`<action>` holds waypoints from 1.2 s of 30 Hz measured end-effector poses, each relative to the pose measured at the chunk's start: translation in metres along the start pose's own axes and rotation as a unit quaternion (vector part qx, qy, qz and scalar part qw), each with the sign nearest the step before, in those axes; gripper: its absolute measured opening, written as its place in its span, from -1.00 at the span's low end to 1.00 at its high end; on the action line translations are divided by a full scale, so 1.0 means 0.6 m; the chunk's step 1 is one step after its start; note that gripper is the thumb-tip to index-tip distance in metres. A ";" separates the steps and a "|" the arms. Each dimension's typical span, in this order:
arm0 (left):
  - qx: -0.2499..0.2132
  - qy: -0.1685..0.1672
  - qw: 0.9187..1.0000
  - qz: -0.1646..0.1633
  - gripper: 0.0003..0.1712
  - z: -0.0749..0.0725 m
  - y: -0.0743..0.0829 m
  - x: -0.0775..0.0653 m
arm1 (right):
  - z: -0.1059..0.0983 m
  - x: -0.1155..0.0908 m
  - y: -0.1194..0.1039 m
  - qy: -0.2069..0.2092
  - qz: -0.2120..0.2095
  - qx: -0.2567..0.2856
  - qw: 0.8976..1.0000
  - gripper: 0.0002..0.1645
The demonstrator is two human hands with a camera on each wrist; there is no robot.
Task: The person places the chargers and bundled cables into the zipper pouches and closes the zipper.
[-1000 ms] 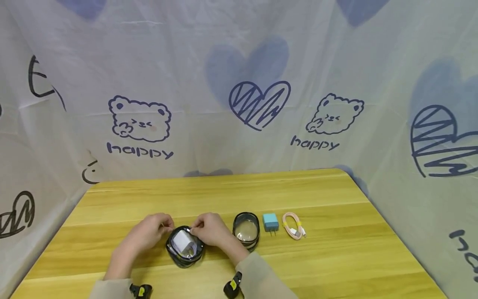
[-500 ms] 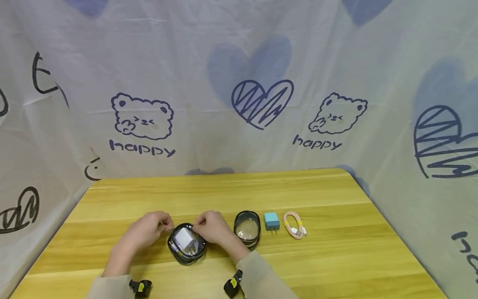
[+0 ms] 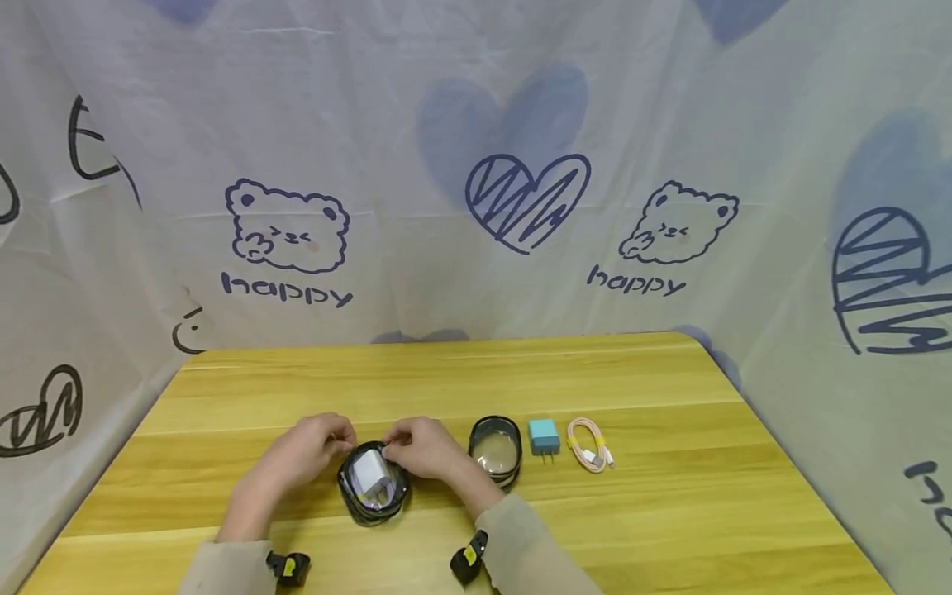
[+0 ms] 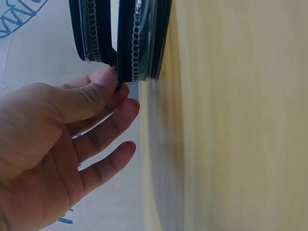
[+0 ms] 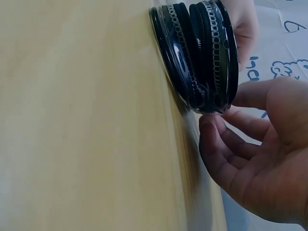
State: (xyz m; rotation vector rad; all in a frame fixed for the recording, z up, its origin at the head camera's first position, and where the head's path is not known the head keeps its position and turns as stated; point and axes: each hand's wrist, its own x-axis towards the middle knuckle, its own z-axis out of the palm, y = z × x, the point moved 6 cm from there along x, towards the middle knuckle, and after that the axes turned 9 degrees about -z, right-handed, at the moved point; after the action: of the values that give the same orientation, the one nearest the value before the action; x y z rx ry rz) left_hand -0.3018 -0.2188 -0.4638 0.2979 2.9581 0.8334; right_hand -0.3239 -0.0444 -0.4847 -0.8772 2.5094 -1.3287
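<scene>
Head view: left hand [image 3: 303,450] is pinching the zipper [image 5: 198,38], right hand [image 3: 427,449] gripping the clear pouch [image 3: 361,511] (zipping, seemingly), next needing steady tension.

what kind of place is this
Probably a makeshift recording booth: printed cloth hangs around three sides of a wood-grain table, and black devices sit at both wrists.
</scene>
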 end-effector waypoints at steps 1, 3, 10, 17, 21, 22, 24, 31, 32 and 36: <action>0.000 0.001 1.000 0.002 -0.79 0.001 0.001 0.001 | 0.001 0.000 -0.001 -0.001 -0.001 -0.001 1.000 -0.87; 0.003 0.003 1.000 0.007 -0.79 0.002 0.003 0.001 | 0.003 0.001 -0.001 -0.002 -0.001 -0.004 1.000 -0.86; 0.006 0.000 1.000 0.007 -0.80 0.007 0.007 0.002 | 0.007 0.001 0.001 0.003 -0.002 -0.025 1.000 -0.88; 0.012 0.000 1.000 -0.003 -0.80 0.008 0.008 0.004 | 0.003 -0.001 0.002 0.026 0.008 -0.035 0.999 -0.88; 0.024 0.003 1.000 -0.011 -0.80 0.009 0.010 0.003 | 0.001 -0.004 0.003 0.034 0.014 -0.035 0.999 -0.84; 0.027 0.003 1.000 -0.013 -0.79 0.009 0.011 0.002 | 0.000 -0.004 0.003 0.035 0.014 -0.034 0.999 -0.82; 0.030 0.002 0.999 -0.015 -0.79 0.008 0.011 0.001 | -0.001 -0.005 0.003 0.036 0.015 -0.031 0.999 -0.79; 0.061 0.022 0.998 -0.025 -0.81 -0.014 -0.001 -0.012 | -0.023 -0.011 0.017 0.074 0.037 -0.030 0.996 -0.79; 0.061 0.028 0.997 -0.029 -0.82 -0.019 -0.004 -0.013 | -0.026 -0.011 0.018 0.076 0.038 -0.031 0.996 -0.80; 0.029 0.026 0.999 -0.021 -0.89 -0.023 -0.004 -0.009 | -0.026 -0.008 0.017 0.060 0.030 -0.019 0.998 -0.85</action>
State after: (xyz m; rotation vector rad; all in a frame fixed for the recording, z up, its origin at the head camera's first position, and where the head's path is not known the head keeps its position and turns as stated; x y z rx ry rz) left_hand -0.2981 -0.2290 -0.4533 0.2179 3.0296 0.7642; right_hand -0.3303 -0.0264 -0.4845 -0.7431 2.6372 -1.3568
